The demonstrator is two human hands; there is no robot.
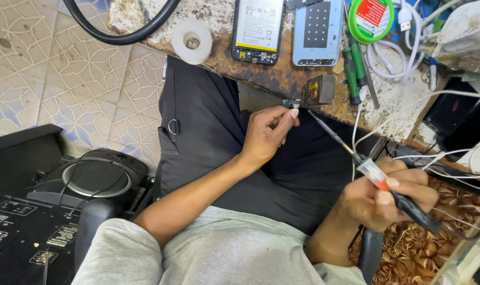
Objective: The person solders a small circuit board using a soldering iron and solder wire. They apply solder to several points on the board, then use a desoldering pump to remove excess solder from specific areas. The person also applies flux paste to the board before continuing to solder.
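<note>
Left hand (266,134) reached up to the near edge of the worktop (282,79), thumb and forefinger pinched together on a small dark circuit board (294,102) that lay right at that edge. Board details too small to make out.

Right hand (382,198) was closed in a fist-like grip around a soldering iron (356,158), held together with a small clear tube with a red end (374,174). The iron's thin tip pointed up-left, ending just beside the board; actual contact could not be judged. Its black handle ran down-right, cable cut off by the frame.

Just beside the board stood a small brown block (320,88). Farther back lay an opened phone with battery (258,29), a pale blue back cover (318,31), green-handled screwdrivers (353,66) and white cables (403,58), partly cut off at the top edge.
</note>
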